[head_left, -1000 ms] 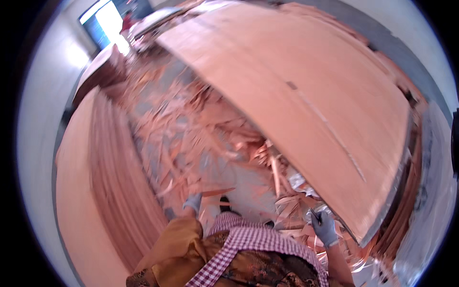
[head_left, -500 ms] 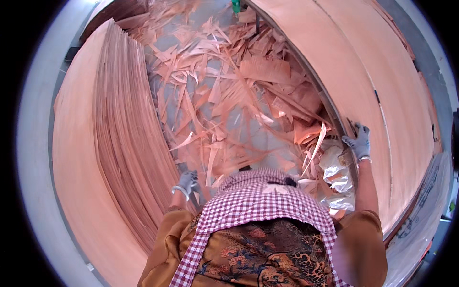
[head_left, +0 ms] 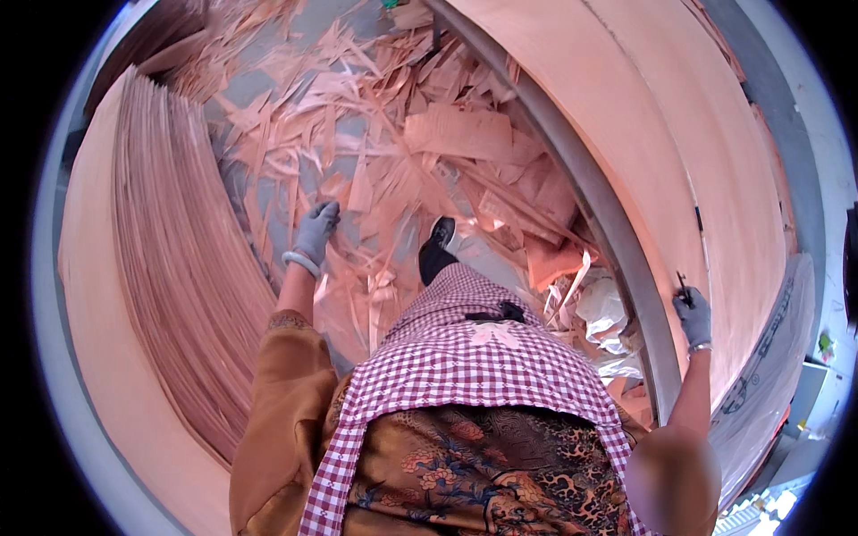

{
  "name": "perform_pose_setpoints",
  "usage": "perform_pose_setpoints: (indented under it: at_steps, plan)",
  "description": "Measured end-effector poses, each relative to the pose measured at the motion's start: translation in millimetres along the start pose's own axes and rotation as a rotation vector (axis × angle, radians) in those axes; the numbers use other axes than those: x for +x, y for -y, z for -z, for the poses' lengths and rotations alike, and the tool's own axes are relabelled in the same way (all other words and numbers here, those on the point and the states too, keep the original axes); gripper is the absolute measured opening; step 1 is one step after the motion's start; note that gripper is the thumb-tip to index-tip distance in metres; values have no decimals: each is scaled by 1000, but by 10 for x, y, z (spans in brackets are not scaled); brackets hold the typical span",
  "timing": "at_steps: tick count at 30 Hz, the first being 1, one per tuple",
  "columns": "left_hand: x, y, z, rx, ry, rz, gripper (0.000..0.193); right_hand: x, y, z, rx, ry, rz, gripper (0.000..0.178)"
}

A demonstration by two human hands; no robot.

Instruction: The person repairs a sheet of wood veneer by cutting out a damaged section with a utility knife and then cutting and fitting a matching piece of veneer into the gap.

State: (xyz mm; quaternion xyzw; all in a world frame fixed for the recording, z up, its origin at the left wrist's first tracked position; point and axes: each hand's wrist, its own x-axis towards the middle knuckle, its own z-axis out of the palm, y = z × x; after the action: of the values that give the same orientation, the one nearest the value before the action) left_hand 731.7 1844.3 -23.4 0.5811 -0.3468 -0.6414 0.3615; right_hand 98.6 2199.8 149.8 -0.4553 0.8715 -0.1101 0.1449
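Note:
My left hand (head_left: 315, 234), in a grey glove, hangs above the scrap-covered floor with its fingers curled closed and nothing visible in them. To its left stands a tall stack of thin wood veneer sheets (head_left: 183, 241). My right hand (head_left: 693, 320), also gloved, is closed around a small dark tool (head_left: 683, 286) whose thin end sticks out past the fingers; its kind does not show. That hand is over the broad veneer sheets (head_left: 643, 152) on the right. A long seam with a short dark strip (head_left: 699, 219) runs along them, close to the tool.
Torn veneer scraps (head_left: 357, 161) litter the floor between the stacks. A grey edge rail (head_left: 590, 179) borders the right-hand sheets. White plastic bags (head_left: 603, 313) lie below that rail. My shoe (head_left: 441, 231) shows ahead of the checked apron (head_left: 465, 357). Clear plastic wrapping (head_left: 760, 348) covers something at far right.
My left hand has risen forward, away from beside the left stack. My right hand has left the rail for the sheet surface, the dark tool now plainer. A foot has come into view.

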Motion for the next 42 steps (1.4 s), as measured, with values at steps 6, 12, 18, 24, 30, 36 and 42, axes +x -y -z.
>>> perform_pose_setpoints:
  at_steps: [6, 12, 18, 24, 30, 36, 42]
  plan:
    - [983, -1078, -848, 393, 154, -257, 25, 755, -55, 647, -208, -70, -109, 19]
    - [1358, -1856, -1779, 636, 251, -618, 28, 1182, -902, 679, -275, -107, -271, 17]
    - [2007, -2482, -2545, 1122, 291, -1126, 58, 1471, -815, 335, -373, -352, -460, 24]
    - [2817, -2965, -3267, 1576, 339, -1340, 83, 2642, 945, 222, 39, -335, -56, 26]
    - [3430, -3414, -3736, 1666, 713, -1464, 78, 4059, 1654, -221, 2, -370, -4, 34]
    - [3965, -3673, -3883, 1602, 988, -1554, 62, 4740, 1838, -279, -301, -185, -177, 22]
    - [4138, -3885, -4148, 1458, 1071, -1443, 31, 5207, 1760, 564, -528, -563, -117, 14]
